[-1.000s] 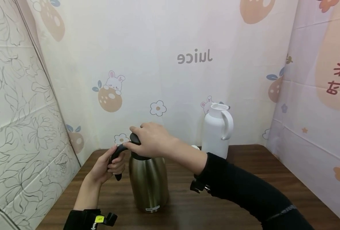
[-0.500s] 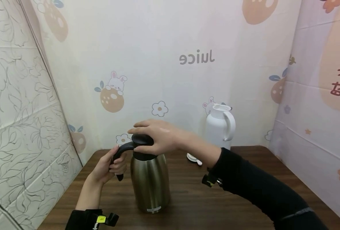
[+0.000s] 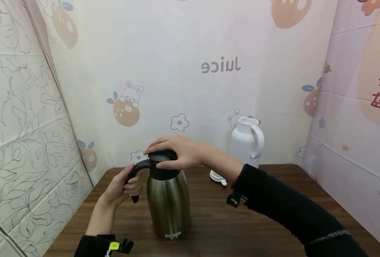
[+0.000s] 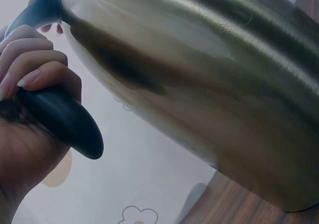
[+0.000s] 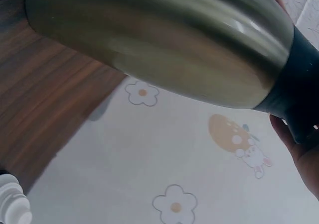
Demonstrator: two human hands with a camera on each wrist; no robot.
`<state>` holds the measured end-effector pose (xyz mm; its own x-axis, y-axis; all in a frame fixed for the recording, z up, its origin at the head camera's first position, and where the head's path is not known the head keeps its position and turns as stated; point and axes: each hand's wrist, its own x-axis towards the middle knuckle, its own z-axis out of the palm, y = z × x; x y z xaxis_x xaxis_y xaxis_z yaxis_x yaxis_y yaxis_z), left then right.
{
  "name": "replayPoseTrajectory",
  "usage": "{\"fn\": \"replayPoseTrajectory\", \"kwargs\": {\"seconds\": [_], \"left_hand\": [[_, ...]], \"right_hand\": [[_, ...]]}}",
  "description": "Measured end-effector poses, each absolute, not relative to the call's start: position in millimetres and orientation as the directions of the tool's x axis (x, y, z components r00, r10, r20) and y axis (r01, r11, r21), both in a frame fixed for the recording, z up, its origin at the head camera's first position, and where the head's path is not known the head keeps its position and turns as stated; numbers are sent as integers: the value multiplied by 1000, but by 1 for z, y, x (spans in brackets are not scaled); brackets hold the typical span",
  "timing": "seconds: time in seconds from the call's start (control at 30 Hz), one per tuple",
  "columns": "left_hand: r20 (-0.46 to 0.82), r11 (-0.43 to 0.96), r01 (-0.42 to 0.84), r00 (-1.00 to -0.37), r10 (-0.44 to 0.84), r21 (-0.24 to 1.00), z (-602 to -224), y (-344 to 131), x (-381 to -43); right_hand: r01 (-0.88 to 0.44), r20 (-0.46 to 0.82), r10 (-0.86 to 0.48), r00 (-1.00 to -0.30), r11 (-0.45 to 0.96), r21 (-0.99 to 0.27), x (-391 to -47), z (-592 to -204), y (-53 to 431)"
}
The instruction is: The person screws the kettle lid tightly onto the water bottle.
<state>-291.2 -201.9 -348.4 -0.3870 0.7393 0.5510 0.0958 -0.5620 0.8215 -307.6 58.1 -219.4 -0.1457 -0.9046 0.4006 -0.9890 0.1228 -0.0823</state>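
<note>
A gold-brown metal thermos jug (image 3: 168,205) stands upright on the wooden table. My left hand (image 3: 116,189) grips its black handle (image 3: 140,165), with the fingers wrapped round it; the handle's lower end (image 4: 82,134) sticks out below them in the left wrist view. On top, my right hand (image 3: 180,151) holds the black lid (image 3: 162,155) between the thumb at the near side and fingers reaching over the far side. The lid sits at the jug's neck. In the right wrist view, part of the right hand (image 5: 305,159) shows beside the black neck.
A white jug (image 3: 243,144) with its top uncovered stands at the back right, partly behind my right forearm. A white lid (image 3: 216,177) lies on the table (image 3: 228,225) near it. Patterned curtains (image 3: 177,71) close off the back and both sides.
My right hand has shifted to the right and turned on the jug's lid, baring more of the lid. My left hand keeps its hold on the handle. The view has shifted slightly.
</note>
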Motion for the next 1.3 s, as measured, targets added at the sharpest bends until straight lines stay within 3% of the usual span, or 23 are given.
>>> {"fn": "replayPoseTrajectory", "kwargs": {"seconds": [0.23,0.43,0.67,0.87,1.1,1.3], "left_hand": [[555,-567,98,-393,733,818,-347,-200,-290],[554,-565,103,-398,731,819,-348,-201,-290],[560,-568,108,-394,729,816,-346,-201,-290],[551,-560,107,-402,731,821,-346,-201,-289],[547,-554,114,-409,730,825,-347,-202,-288],[539,-545,117,-421,729,830,-348,-202,-287]], "right_hand": [[-992,468,-876,-118,85,-91,-307,-225,57],[-984,456,-873,-175,164,-63,-302,-225,54],[-951,461,-842,-282,310,-16,-291,-225,48],[-887,472,-779,-412,462,-13,-276,-226,41],[-724,488,-631,-603,689,-3,-254,-231,23],[-603,486,-535,-691,797,20,-242,-232,11]]}}
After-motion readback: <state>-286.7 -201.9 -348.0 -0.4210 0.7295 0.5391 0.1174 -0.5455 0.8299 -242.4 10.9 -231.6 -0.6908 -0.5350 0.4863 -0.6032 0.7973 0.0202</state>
